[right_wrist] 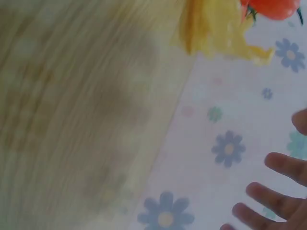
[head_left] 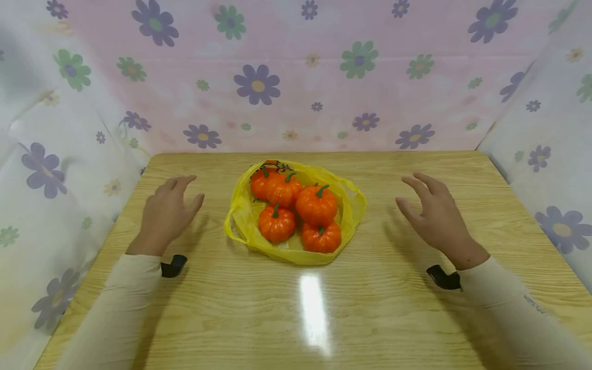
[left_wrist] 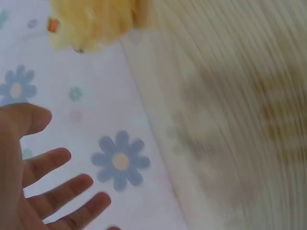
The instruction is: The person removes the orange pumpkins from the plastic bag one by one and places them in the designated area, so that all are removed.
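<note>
A yellow plastic bag (head_left: 298, 257) sits with its mouth spread wide on the wooden table. Several small orange pumpkins (head_left: 276, 224) with green stems lie inside it, and dark twiggy stems show at its back rim. My left hand (head_left: 167, 208) hovers left of the bag, fingers apart and touching nothing. On the other side, my right hand (head_left: 432, 213) hovers likewise, its fingers loosely spread. In the left wrist view the bag (left_wrist: 96, 24) is blurred at the top. The right wrist view catches part of the bag (right_wrist: 216, 28) and an orange pumpkin (right_wrist: 276, 7).
The wood-grained table (head_left: 231, 308) carries a bright light reflection in front of the bag. A flowered pink cloth (head_left: 296, 67) hangs behind the table, and white flowered cloth (head_left: 60, 154) stands at both sides. Black wrist mounts (head_left: 174, 266) stick out below both sleeves.
</note>
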Demonstrator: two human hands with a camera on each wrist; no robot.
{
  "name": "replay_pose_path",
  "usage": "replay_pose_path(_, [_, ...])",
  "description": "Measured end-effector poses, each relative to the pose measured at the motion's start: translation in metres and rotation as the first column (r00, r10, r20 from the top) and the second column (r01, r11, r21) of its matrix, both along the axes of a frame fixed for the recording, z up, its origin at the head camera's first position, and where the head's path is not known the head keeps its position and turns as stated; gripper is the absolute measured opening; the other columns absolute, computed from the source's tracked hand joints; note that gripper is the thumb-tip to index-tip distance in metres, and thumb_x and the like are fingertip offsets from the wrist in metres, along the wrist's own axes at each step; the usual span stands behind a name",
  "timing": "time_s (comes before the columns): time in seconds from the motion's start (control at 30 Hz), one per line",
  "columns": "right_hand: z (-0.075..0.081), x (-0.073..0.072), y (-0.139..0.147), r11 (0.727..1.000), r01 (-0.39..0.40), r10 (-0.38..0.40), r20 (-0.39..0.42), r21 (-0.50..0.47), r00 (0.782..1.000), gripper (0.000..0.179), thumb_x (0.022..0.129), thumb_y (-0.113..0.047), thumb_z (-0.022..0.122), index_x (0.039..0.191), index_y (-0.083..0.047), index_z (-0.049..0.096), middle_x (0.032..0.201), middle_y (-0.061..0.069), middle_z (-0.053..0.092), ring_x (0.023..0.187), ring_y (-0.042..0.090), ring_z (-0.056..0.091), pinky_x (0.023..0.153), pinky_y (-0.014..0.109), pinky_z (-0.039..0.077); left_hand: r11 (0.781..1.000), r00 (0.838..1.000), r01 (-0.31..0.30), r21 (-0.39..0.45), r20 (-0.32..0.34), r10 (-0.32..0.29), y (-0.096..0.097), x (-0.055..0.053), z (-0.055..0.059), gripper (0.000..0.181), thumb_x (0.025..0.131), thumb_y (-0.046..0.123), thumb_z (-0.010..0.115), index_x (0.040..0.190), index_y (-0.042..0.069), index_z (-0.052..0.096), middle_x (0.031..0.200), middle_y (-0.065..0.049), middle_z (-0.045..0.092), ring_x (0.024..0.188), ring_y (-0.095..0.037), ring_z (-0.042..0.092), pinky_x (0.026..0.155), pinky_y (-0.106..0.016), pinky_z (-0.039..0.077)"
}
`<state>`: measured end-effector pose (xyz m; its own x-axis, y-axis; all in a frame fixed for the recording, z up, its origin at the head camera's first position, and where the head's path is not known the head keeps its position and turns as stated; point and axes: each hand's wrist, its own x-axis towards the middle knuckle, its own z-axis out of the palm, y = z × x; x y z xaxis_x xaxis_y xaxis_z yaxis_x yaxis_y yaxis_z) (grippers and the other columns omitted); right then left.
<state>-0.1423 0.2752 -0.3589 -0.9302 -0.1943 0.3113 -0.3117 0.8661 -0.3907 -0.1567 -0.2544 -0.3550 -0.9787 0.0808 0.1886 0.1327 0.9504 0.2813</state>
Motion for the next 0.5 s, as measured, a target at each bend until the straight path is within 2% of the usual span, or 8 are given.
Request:
replay_pose_path(0.07, [0.0, 0.002, -0.012, 0.997, -0.032, 0.027, -0.067, -0.077, 0.997, 0.045, 0.1, -0.027, 0.06, 0.138, -0.002, 0.054, 0.146, 0.026, 0.046, 0.135, 0.049, 0.038, 0.104, 0.069, 0.033, 0.998, 0.999, 0.008, 0.066, -0.04, -0.006, 0.008, 0.003, 0.001, 0.05, 0.103, 0.038, 0.053, 0.143, 0.009, 0.052, 0.139, -0.025, 0.053, 0.117, -0.047, 0.056, 0.083, -0.064, 0.049])
replay_pose_path(0.17, [0.001, 0.004, -0.031, 0.984, -0.096, 0.078, -0.121, -0.153, 0.99, 0.038, 0.099, -0.02, 0.061, 0.133, -0.003, 0.058, 0.138, 0.022, 0.054, 0.129, 0.044, 0.045, 0.101, 0.065, 0.039, 0.988, 0.997, 0.019, 0.156, -0.076, -0.007, 0.02, 0.006, 0.0, 0.042, 0.102, 0.033, 0.055, 0.136, 0.009, 0.058, 0.132, -0.021, 0.058, 0.11, -0.039, 0.061, 0.073, -0.054, 0.052])
replay_pose_path(0.37, [0.003, 0.007, -0.062, 0.946, -0.222, 0.19, -0.149, -0.237, 0.97, 0.04, 0.096, -0.012, 0.065, 0.135, -0.005, 0.056, 0.135, 0.015, 0.057, 0.124, 0.032, 0.052, 0.097, 0.054, 0.048, 0.959, 0.991, 0.062, 0.278, -0.13, -0.026, 0.043, 0.006, -0.003, 0.032, 0.101, 0.028, 0.059, 0.124, 0.007, 0.063, 0.118, -0.015, 0.065, 0.099, -0.031, 0.065, 0.078, -0.048, 0.054])
replay_pose_path(0.5, [0.003, 0.009, -0.079, 0.925, -0.267, 0.235, -0.146, -0.27, 0.961, 0.043, 0.095, -0.01, 0.066, 0.136, -0.003, 0.055, 0.136, 0.012, 0.056, 0.125, 0.029, 0.052, 0.099, 0.05, 0.048, 0.953, 0.991, 0.071, 0.295, -0.129, -0.034, 0.053, 0.005, -0.005, 0.028, 0.099, 0.026, 0.061, 0.119, 0.006, 0.064, 0.105, -0.013, 0.066, 0.083, -0.027, 0.063, 0.068, -0.04, 0.052])
